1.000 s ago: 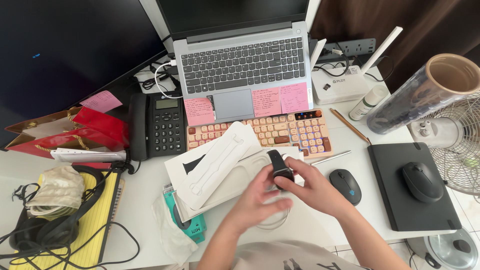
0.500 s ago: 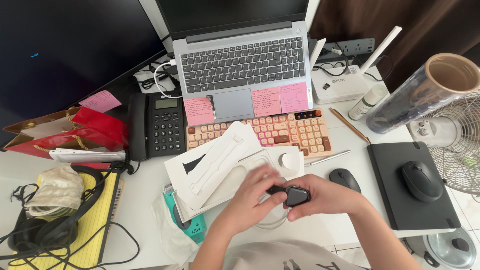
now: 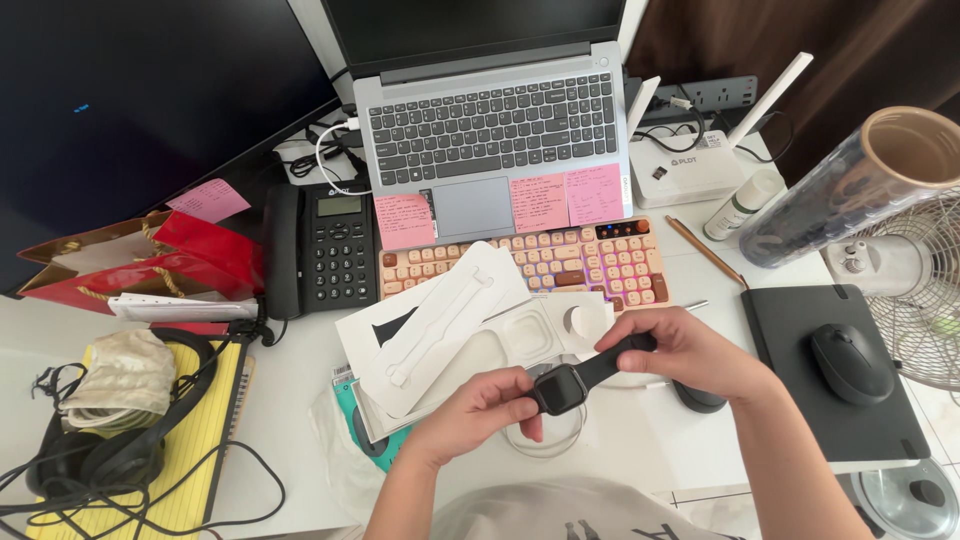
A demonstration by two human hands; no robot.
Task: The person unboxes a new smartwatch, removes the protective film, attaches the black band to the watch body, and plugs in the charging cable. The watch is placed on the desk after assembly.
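I hold the watch (image 3: 562, 388) between both hands above the desk's (image 3: 290, 400) near edge. My left hand (image 3: 480, 412) pinches its case from the left; my right hand (image 3: 690, 352) is clamped on the strap, above the mouse (image 3: 697, 398).

White desk (image 3: 300, 400), open laptop (image 3: 495, 120) at back, pastel keyboard (image 3: 590, 262) before it, black desk phone (image 3: 325, 250), yellow legal pad (image 3: 190, 440) under headphones (image 3: 90, 450), black mousepad (image 3: 830, 380) with mouse (image 3: 852, 362), white router (image 3: 690, 165), red gift bag (image 3: 150, 262).
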